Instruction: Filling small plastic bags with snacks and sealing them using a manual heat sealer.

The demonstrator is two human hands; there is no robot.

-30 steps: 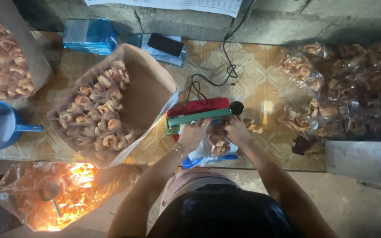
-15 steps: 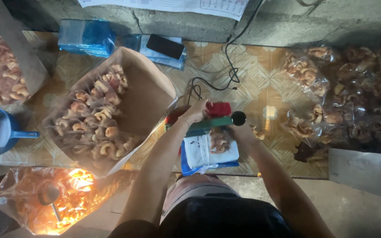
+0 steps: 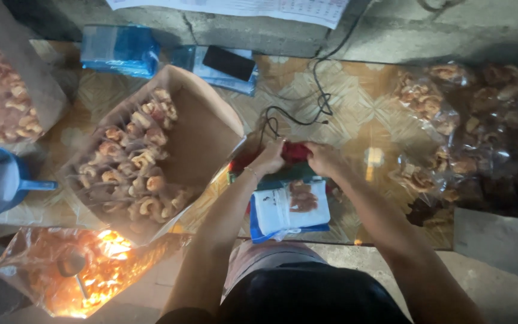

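Pressed down by both grips, left hand [image 3: 269,159] and right hand [image 3: 325,159] closed over its red bar, the sealer [image 3: 283,165] is clamping a soft, light, slippery snack bag [image 3: 292,207] at the desk [image 3: 343,108] edge, best held by its top seam.

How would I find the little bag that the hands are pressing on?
Start at the big open brown sack of curled snacks on the patterned table. Just right of it, both hands press a red and green sealer. The small bag sticks out beneath it: white and blue, unlike the clear bags at the right.
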